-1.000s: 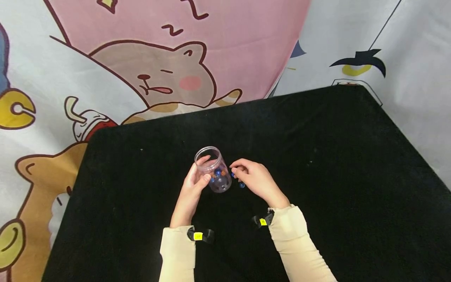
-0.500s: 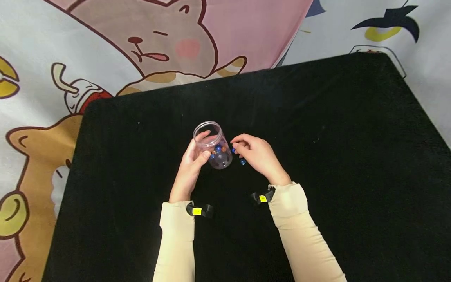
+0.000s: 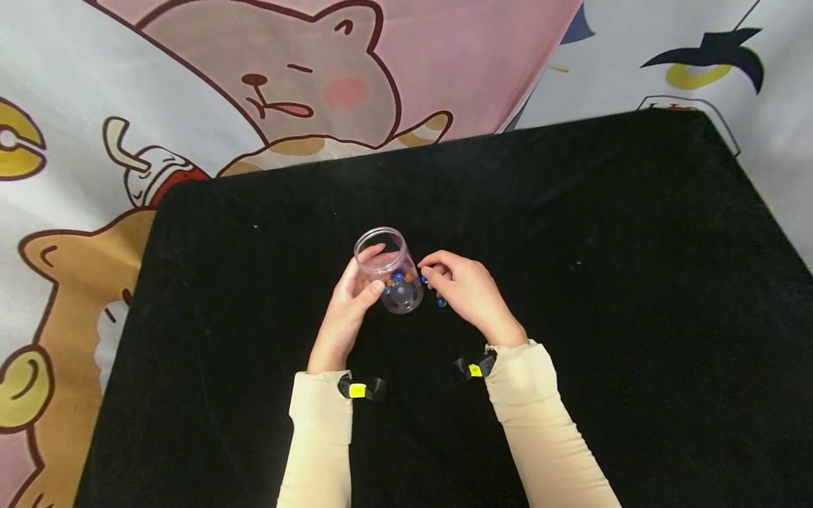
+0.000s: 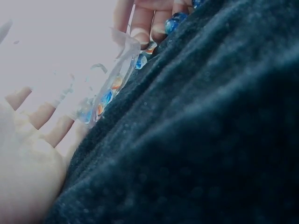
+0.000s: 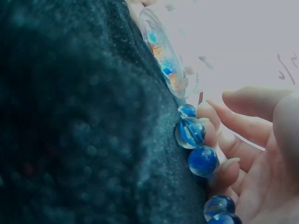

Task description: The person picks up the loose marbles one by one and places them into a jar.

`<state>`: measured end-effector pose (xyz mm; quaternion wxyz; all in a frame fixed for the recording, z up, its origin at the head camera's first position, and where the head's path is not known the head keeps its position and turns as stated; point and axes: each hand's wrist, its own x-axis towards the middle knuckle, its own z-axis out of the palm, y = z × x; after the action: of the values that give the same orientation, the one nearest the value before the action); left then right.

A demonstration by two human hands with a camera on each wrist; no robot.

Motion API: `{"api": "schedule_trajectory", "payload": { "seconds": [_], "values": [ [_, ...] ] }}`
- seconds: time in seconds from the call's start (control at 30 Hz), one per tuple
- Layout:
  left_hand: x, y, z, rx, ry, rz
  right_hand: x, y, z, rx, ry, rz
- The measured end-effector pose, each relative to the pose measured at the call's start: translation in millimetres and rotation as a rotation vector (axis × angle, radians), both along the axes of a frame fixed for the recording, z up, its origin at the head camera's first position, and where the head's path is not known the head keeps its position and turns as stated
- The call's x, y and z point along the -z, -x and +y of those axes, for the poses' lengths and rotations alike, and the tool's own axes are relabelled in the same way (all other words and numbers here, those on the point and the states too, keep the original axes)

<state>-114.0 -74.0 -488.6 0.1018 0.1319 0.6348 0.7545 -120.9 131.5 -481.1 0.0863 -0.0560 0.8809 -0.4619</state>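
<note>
In the head view my left hand grips a clear plastic jar from its left side, thumb on the near wall and fingers behind. The jar leans, its open mouth up and away. Several blue and orange glass marbles lie inside against the wall. Right of the jar, my right hand rests low over the table, fingers loosely curled beside several loose blue marbles. In the right wrist view the fingertips touch these marbles from behind, and the thumb stands apart. Another loose marble shows under the hand.
Black cloth covers the table, whose far edge runs along a printed cartoon curtain. Black wrist bands with yellow labels sit at both sleeves. Small light specks dot the cloth.
The head view has tilted down, so the table and hands appear higher than a second ago. Both hands, the jar and the loose marbles keep nearly the same places relative to each other.
</note>
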Motion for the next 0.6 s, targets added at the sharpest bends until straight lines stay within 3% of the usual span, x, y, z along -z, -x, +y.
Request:
{"api": "schedule_trajectory", "payload": {
  "seconds": [0.43, 0.6],
  "values": [
    [0.2, -6.4, 0.1, -0.008, 0.031, -0.016, -0.6, -8.3, 1.0, 0.024, 0.003, 0.036],
    [-5.7, -6.9, -0.4, -0.014, 0.047, -0.014, -6.5, -8.0, 2.2, 0.034, -0.019, 0.065]
  ]
}}
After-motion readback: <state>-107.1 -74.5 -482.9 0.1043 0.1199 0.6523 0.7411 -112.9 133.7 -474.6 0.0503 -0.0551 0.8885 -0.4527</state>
